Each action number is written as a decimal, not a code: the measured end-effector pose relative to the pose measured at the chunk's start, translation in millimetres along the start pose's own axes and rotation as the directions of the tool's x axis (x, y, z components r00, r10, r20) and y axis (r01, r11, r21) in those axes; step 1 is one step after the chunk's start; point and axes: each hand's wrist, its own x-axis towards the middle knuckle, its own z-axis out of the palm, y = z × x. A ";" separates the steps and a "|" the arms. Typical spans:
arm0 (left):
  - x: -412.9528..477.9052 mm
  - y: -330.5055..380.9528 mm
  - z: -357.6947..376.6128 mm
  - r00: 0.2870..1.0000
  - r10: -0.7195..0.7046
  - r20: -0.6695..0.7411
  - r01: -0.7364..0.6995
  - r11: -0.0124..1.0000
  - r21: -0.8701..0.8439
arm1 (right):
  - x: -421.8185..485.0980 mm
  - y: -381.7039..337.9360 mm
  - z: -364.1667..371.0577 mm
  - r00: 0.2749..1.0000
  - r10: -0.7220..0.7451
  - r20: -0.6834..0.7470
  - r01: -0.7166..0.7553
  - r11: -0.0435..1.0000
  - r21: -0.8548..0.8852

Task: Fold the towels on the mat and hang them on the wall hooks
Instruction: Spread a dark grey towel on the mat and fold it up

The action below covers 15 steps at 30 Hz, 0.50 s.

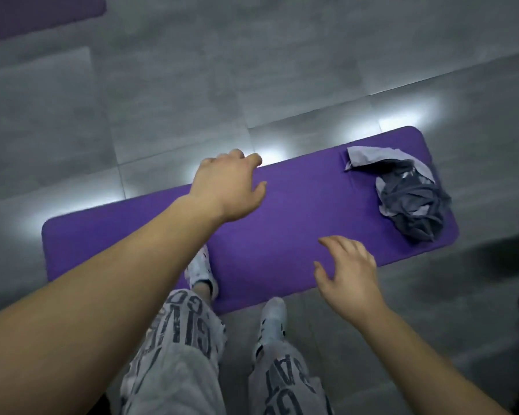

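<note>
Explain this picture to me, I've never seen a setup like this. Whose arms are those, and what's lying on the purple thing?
There is no machine here. A camera worn on a person's head looks down, so the arms are the wearer's own. The left hand and right hand hover above a purple mat on the grey tiled floor; both are empty, fingers relaxed. At the mat's right end lies a crumpled heap of grey towels, not yet folded. Below are the wearer's trousers and white shoes.
</note>
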 end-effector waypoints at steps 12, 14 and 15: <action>322.0 -60.7 -112.2 0.930 0.313 0.191 -0.336 0.936 0.102 | 289.4 -86.4 -39.0 0.898 0.422 -0.127 -0.387 0.892 0.232; 370.5 -74.6 -131.5 0.902 0.360 0.239 -0.402 0.901 0.161 | 331.1 -95.3 -46.6 0.818 0.564 -0.111 -0.504 0.796 0.336; 393.5 -76.5 -142.3 0.888 0.385 0.250 -0.436 0.879 0.193 | 347.8 -98.1 -51.7 0.783 0.612 -0.115 -0.535 0.755 0.379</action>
